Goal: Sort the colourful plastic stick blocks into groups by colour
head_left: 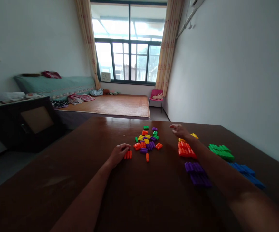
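Observation:
My left hand [120, 153] rests on the brown table [139, 193], fingers curled beside a short row of orange pieces [128, 154]; whether it grips one is hidden. My right hand [178, 130] hovers near the far side, its fingers bent, and what is between them is too small to tell. Between the hands lies a loose pile of orange, yellow, green and purple pieces [150, 146]. One orange piece [147, 157] lies apart, nearer to me. Under and beside my right forearm are grouped red-orange pieces [186, 150] and yellow pieces [194, 136].
Purple pieces [197, 174] lie grouped at the right, with green pieces [221, 152] and blue pieces [248, 174] farther right. Beyond the table are a bed [120, 104], a pink chair [156, 95] and a dark cabinet [21, 124].

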Action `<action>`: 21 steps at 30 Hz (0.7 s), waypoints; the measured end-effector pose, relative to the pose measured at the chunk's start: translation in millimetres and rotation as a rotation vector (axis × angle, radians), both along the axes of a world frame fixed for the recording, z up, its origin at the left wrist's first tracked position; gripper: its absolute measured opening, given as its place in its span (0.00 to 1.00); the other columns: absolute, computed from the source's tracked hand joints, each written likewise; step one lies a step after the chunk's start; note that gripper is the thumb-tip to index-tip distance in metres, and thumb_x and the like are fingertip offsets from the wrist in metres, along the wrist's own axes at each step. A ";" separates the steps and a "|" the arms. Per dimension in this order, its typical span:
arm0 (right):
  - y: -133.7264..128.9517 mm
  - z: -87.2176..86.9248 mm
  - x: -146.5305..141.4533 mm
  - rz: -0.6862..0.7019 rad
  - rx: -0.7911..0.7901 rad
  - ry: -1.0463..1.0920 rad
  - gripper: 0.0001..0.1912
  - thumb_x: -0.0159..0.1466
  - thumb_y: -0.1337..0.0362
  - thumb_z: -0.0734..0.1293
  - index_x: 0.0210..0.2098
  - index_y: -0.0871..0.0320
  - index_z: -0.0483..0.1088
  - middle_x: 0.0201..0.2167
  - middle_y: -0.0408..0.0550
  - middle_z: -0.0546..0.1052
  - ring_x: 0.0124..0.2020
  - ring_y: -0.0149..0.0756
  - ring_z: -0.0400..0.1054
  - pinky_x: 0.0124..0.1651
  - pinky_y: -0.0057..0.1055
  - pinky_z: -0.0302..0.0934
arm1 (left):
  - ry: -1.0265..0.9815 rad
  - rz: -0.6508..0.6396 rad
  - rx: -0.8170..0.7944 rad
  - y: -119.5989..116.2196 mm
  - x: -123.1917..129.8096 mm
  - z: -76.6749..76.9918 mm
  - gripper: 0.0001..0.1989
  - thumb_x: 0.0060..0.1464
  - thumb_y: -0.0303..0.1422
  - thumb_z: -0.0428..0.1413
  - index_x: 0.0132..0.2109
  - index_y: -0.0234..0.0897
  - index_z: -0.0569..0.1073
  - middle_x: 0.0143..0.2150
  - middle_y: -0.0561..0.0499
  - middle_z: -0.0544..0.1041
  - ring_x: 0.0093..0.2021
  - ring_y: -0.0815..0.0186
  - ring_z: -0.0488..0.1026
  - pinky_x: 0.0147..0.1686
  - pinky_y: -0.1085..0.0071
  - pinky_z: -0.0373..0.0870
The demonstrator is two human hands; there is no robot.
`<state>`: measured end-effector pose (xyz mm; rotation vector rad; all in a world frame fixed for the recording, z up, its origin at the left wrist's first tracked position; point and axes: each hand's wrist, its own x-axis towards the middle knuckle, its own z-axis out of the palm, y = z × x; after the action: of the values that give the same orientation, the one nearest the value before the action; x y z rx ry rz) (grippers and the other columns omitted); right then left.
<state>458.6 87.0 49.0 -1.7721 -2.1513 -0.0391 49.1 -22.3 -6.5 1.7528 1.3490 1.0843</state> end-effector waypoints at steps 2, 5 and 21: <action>-0.1 -5.2 -48.5 0.169 -0.029 -0.022 0.15 0.62 0.67 0.64 0.47 0.56 0.75 0.46 0.50 0.78 0.47 0.37 0.70 0.55 0.32 0.60 | 0.004 -0.001 0.003 -0.8 0.1 0.6 0.18 0.52 0.42 0.53 0.41 0.33 0.79 0.33 0.48 0.78 0.31 0.65 0.72 0.32 0.71 0.67; 1.2 -17.5 -111.3 0.232 -0.092 -0.030 0.13 0.61 0.63 0.67 0.46 0.53 0.75 0.42 0.49 0.79 0.46 0.37 0.70 0.50 0.29 0.62 | 0.001 -0.011 0.010 -1.1 0.1 -0.3 0.17 0.51 0.40 0.53 0.41 0.33 0.79 0.33 0.48 0.78 0.31 0.66 0.71 0.33 0.71 0.67; -14.7 -8.9 -113.2 0.157 -0.097 0.132 0.09 0.58 0.62 0.69 0.38 0.56 0.76 0.37 0.45 0.80 0.36 0.31 0.73 0.38 0.24 0.63 | -0.001 -0.017 0.038 4.1 -0.1 -4.0 0.18 0.51 0.41 0.53 0.40 0.33 0.80 0.32 0.48 0.79 0.30 0.65 0.71 0.31 0.71 0.67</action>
<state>345.4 72.3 40.1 -1.6009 -2.2216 0.2185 49.0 -18.1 -10.5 1.7875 1.3179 1.1081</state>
